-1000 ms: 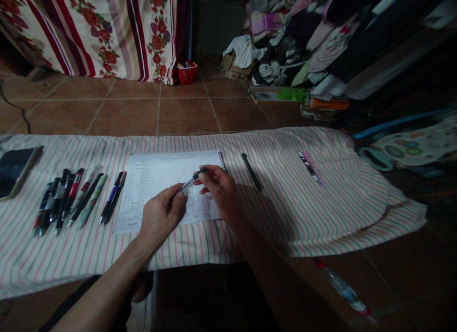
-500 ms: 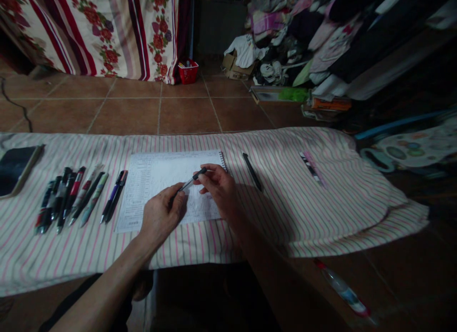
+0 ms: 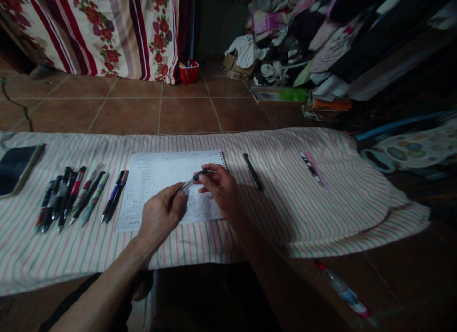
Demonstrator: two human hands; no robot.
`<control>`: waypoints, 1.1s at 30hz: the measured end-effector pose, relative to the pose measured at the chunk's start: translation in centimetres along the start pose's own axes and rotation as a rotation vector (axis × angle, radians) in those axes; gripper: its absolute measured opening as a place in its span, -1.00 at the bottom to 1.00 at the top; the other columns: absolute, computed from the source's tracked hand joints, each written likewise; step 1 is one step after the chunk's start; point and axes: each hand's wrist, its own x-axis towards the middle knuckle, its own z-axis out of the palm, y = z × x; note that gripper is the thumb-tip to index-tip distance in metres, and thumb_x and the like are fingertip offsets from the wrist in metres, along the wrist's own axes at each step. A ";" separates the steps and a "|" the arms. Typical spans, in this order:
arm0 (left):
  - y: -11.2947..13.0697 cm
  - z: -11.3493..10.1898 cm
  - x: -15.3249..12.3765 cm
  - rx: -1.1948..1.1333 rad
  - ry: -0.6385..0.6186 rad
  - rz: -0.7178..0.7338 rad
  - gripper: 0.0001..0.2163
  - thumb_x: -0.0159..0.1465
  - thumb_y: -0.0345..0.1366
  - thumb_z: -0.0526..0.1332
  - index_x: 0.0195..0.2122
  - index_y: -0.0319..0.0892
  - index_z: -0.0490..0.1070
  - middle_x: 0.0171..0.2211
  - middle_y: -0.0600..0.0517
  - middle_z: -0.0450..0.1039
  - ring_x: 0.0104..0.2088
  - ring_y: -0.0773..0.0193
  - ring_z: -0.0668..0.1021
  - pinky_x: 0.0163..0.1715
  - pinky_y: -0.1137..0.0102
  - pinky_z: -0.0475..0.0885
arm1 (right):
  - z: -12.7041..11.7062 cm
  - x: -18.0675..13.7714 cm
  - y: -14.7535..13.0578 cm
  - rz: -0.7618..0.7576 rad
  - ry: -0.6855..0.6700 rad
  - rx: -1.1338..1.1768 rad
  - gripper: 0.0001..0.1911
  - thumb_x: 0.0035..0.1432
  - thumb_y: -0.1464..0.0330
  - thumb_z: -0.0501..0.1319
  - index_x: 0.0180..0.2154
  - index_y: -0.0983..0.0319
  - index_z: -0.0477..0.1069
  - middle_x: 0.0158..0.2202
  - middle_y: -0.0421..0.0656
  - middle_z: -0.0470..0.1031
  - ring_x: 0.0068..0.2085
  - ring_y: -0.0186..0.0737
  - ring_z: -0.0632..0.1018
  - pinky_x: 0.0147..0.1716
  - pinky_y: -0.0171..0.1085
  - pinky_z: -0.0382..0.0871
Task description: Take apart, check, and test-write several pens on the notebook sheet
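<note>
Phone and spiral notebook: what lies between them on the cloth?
A row of pens, side by side on the striped cloth; the head view shows it.

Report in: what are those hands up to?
Left hand and right hand both grip one pen, an end each. Pen tilted over the notebook. Spare pens lie clear to both sides.

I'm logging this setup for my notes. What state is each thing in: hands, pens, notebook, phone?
notebook: open, flat on the striped cloth.
held pen: slanted over the notebook, gripped at both ends.
left hand: fingers closed on the held pen's lower end.
right hand: fingers pinching its black upper end.
row of pens: lying side by side, left of the notebook.
black pen: lying alone, right of the notebook.
phone: screen dark, lying flat.
</note>
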 end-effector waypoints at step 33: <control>-0.2 0.0 0.1 -0.026 0.005 0.058 -0.66 0.27 -0.14 0.05 -0.07 -0.20 0.46 -0.26 -0.05 0.56 -0.29 0.13 0.58 -0.30 0.27 0.44 | 0.1 -0.1 0.7 -0.031 -0.086 -0.064 -0.70 -0.04 0.28 0.31 -0.24 0.21 0.34 -0.39 -0.20 0.55 -0.37 -0.26 0.62 -0.50 -0.37 0.51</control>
